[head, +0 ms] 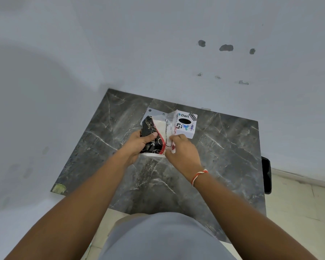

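Note:
A soft pack of tissues (159, 136) in black, red and clear plastic wrap lies over the middle of the dark marble table (223, 147). My left hand (138, 145) grips its black left side, thumb on top. My right hand (182, 149) pinches the pack's right edge near the red print. Just behind the pack stands a white tissue box (186, 124) with stickers and a dark oval slot on top. A flat white card or lid (152, 112) lies under the pack's far end.
The table stands in a corner of pale walls (158, 53). A black object (266, 174) hangs off the table's right side. Light floor tiles (298, 212) show at the right. A green sticker (59, 188) marks the table's near left corner.

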